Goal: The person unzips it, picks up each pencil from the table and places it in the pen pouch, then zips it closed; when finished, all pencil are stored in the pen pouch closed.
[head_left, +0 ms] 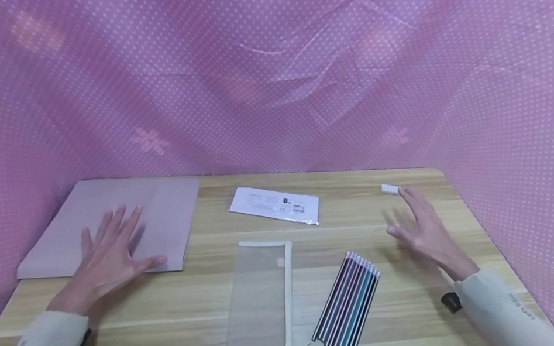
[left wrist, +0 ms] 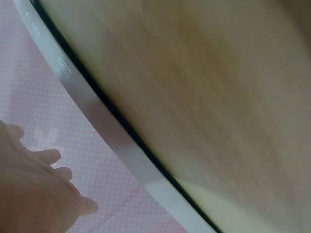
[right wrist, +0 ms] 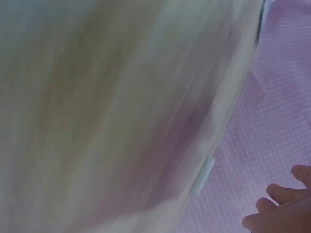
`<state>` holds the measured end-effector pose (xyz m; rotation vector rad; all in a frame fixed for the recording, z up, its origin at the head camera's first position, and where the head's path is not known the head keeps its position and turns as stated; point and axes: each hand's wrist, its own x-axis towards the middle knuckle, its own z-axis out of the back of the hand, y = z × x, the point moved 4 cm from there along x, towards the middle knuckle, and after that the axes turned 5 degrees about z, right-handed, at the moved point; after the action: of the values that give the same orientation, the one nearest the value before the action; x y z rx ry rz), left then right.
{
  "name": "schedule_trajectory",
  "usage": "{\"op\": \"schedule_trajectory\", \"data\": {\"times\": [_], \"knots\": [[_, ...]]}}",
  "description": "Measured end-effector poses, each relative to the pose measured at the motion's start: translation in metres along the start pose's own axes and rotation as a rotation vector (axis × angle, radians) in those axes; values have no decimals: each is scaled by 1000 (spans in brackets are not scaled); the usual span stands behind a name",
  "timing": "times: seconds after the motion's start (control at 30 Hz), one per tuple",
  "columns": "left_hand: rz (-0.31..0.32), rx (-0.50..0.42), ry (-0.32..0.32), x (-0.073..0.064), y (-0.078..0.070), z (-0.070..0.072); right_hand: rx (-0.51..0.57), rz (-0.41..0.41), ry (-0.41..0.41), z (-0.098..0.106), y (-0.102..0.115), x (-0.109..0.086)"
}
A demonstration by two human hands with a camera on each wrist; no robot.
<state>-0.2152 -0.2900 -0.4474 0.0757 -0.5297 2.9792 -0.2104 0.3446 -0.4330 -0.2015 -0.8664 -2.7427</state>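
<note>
While neither hand grips anything, the left hand (head_left: 108,259) spreads over the flat mauve board (head_left: 168,212) at the left of the frame, its fingers and thumb well apart; whether it touches the surface, I cannot tell. At the right, the right hand (head_left: 430,234) has its thumb and forefinger apart, near the small white block (head_left: 389,188); in the right wrist view the block lies near the desk's edge, apart from the fingers.

For the board, flat fingers and light, even pressure should serve best, since a hard push at one side could skew it. The block looks small, so a thumb-and-forefinger pinch across its narrow sides would suit; a nudge from behind risks sending it off the desk (head_left: 172,335).

Both forearms are best kept outside the lower-middle area, where the mesh pouch (head_left: 257,300) lies flat and the pencils (head_left: 349,305) sit side by side: a sleeve could easily roll them. The white packet (head_left: 270,202) above the pouch looks slippery.
</note>
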Motion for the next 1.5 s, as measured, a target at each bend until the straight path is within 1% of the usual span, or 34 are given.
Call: {"op": "schedule_trajectory", "data": {"times": [0.07,0.13,0.2,0.27,0.33,0.4,0.47,0.53,0.6,0.73,0.87,0.93,1.03,1.13,1.23,1.33,1.43,1.5], "knots": [[-8,-33,1,-3,-5,0,48,-32,-10,-3,4,-2],[-29,-59,2,-6,-12,-1,102,-55,-29,-5,11,-4],[-55,-93,5,-8,-20,-1,183,-67,-46,-8,19,-7],[-67,-153,34,-11,-29,-1,280,-56,-72,-10,28,-10],[-60,-230,72,-15,-39,-2,400,-16,-96,-14,37,-12],[-53,-301,103,-18,-51,-2,495,29,-107,-17,47,-13],[-50,-341,125,-23,-64,-2,545,82,-108,-21,59,-15],[-58,-344,127,-28,-79,-1,567,128,-89,-26,72,-16],[-77,-338,128,-33,-95,-1,559,151,-52,-31,86,-19],[-112,-308,135,-48,-124,-6,530,149,45,-44,113,-27],[-131,-288,148,-63,-147,-12,490,156,127,-57,139,-34],[-135,-297,160,-69,-158,-16,455,164,162,-63,151,-37],[-144,-300,183,-78,-174,-23,379,192,202,-73,167,-43],[-181,-289,205,-87,-189,-30,329,264,239,-83,180,-48],[-242,-261,237,-96,-202,-37,303,319,306,-94,188,-53],[-311,-247,265,-103,-211,-44,247,360,385,-105,193,-57],[-359,-237,281,-107,-217,-49,195,381,453,-113,195,-62],[-379,-236,285,-110,-219,-51,172,387,490,-116,196,-64]]}}
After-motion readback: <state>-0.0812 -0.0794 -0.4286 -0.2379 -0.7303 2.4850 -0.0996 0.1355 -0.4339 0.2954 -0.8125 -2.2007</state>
